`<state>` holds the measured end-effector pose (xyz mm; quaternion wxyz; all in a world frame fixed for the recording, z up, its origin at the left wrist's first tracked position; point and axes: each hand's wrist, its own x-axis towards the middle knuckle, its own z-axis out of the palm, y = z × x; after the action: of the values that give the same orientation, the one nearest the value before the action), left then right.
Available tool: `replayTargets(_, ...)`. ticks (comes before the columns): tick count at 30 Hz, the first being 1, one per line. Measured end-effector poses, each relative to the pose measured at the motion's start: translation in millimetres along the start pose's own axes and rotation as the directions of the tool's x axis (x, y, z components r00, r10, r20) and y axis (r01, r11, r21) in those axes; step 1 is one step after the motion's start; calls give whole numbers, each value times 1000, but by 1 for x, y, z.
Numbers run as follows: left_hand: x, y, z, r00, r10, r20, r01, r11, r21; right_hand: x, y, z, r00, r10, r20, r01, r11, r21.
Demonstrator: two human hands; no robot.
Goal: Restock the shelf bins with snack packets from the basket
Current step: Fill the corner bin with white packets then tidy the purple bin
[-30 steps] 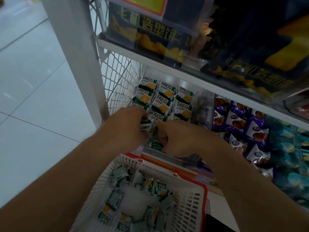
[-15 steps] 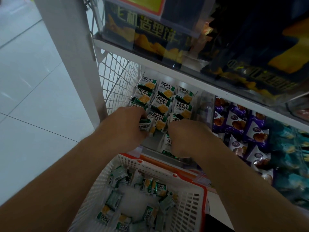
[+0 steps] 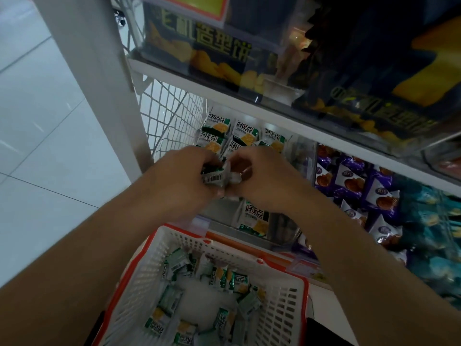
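A green-and-white snack packet (image 3: 214, 176), barcode side up, is pinched between both hands in front of the shelf bin (image 3: 287, 229). The left hand (image 3: 185, 176) grips its left end; the right hand (image 3: 262, 176) curls round its right end. Rows of matching packets (image 3: 243, 133) fill the bin behind. Below, a white basket (image 3: 284, 313) holds loose packets (image 3: 224, 277). Purple packets (image 3: 349, 176) sit to the right.

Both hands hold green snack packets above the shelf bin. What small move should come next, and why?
Probably the right hand should take one green packet from the bunch that the left hand grips and set it upright in the bin, next to the lone packet standing at the front. The back rows look full, while the front has room, and the basket still holds more.
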<state>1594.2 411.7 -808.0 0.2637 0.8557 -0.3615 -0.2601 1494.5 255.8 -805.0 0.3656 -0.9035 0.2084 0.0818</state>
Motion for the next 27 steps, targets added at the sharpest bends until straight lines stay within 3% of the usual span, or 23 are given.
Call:
replayTargets(5,-3,2,-8,994,-46,-102,36,994,-102,-5,4,-27,974,217,-65,-200,957,210)
replayTargets(11,-7,7,-13,970,-46,-240,47,999,-3,-6,-9,-28,927,367,77,-358,805,473)
replayTargets(17,-10,10,-17,956,-17,-294,31,999,43,-6,-19,-8,926,315,207,-376,818,435)
replayTargets(27,-11,9,-15,957,-17,-288,31,999,45,-1,-6,15,957,287,26,-289,952,98)
